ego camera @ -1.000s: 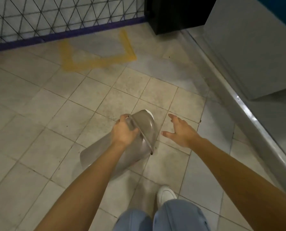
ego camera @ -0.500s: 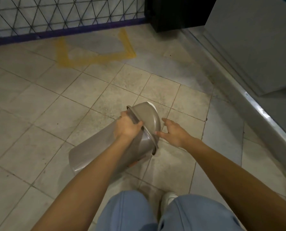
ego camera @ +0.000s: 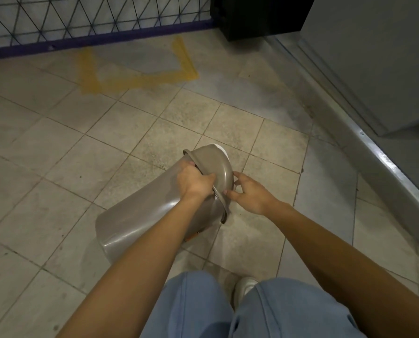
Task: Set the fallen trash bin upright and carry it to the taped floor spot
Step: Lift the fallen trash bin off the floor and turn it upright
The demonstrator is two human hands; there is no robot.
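While tilted, trash bin [ego camera: 140,223], left hand [ego camera: 195,182] gripping rim

Bare forearms; light blue jeans [ego camera: 198,311]; white shoe [ego camera: 243,285]

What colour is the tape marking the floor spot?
Yellow; the tape shows best in the head view.

Indoor utility corridor, tiled floor [ego camera: 135,132], wire fence [ego camera: 81,18]
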